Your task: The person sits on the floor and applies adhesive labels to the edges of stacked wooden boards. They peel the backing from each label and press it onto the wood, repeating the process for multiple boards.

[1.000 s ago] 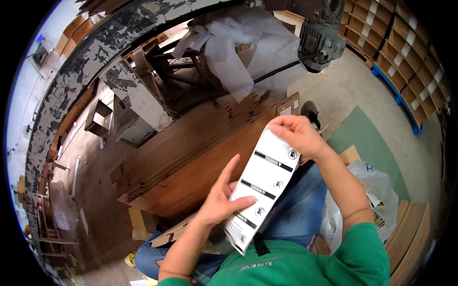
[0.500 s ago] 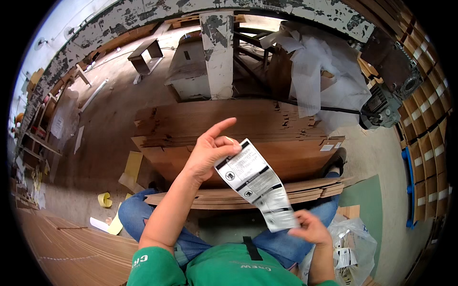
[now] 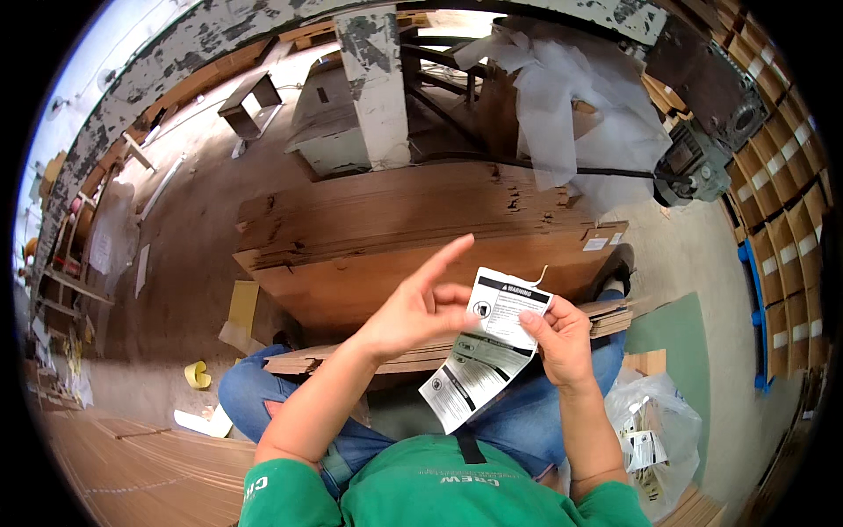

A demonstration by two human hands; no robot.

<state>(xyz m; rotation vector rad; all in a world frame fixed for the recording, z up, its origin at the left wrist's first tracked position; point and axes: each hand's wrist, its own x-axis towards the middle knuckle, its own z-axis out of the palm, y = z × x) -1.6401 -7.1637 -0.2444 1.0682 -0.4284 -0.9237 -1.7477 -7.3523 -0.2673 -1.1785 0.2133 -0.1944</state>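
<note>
A folded strip of white warning labels (image 3: 500, 303) with black bands hangs in front of my lap, bent partway down so its lower panels slant toward my shirt. My right hand (image 3: 566, 338) pinches the right edge of its top panel between thumb and fingers. At the panel's left edge is my left hand (image 3: 413, 316), index finger stretched out, thumb over the edge and other fingertips partly hidden by the strip. A thin white curl (image 3: 542, 276) sticks up behind the top panel. Beneath my hands, narrow brown boards (image 3: 413, 362) lie across my legs.
A stack of large brown panels (image 3: 421, 272) stands just ahead. To the right a clear plastic bag (image 3: 659, 422) holds small parts. More brown boards (image 3: 158, 465) lie at lower left. Beyond are a motor (image 3: 694, 167), sheer wrapping (image 3: 571, 114) and stacked cartons (image 3: 777, 220).
My right hand has moved up from the strip's lower end to its top panel. My left hand has shifted right and down to the left edge. The strip's lower panels now swing leftward.
</note>
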